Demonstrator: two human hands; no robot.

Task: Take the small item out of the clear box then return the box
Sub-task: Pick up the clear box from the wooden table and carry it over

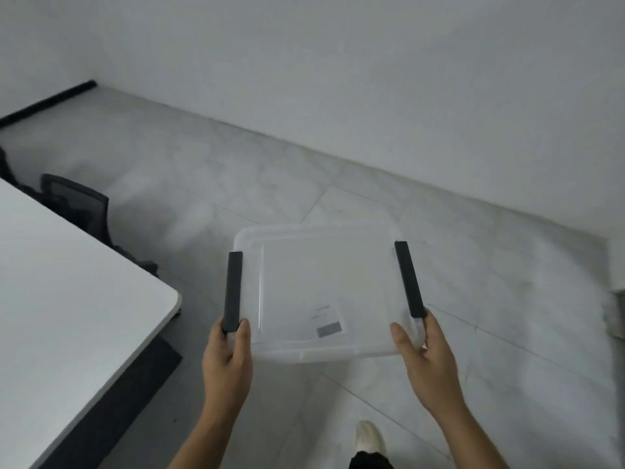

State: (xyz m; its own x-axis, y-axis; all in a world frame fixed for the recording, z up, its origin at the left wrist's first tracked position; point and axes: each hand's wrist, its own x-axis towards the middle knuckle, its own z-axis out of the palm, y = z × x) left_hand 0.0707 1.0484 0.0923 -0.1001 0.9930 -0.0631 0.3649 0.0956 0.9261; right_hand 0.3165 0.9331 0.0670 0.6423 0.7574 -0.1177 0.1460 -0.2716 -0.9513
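- Clear box (324,292): translucent plastic, rectangular, rounded corners, lid on; held in the air above the pale tiled floor (236,170).
- Two matte black latch bars (232,292) run along its left and right edges.
- Left hand (228,363): fingers clasp near-left corner.
- Right hand (427,363): fingers clasp near-right corner.
- Small item: not discernible.
- White smooth tabletop (67,299), left.

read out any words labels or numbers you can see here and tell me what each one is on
Nothing can be read.
White sticker on the lid of the clear box: a few faint printed lines and a grey block, too small and blurred to read.
Black latches on the box sides: no marking seen.
White table, floor and wall: no text or signs.
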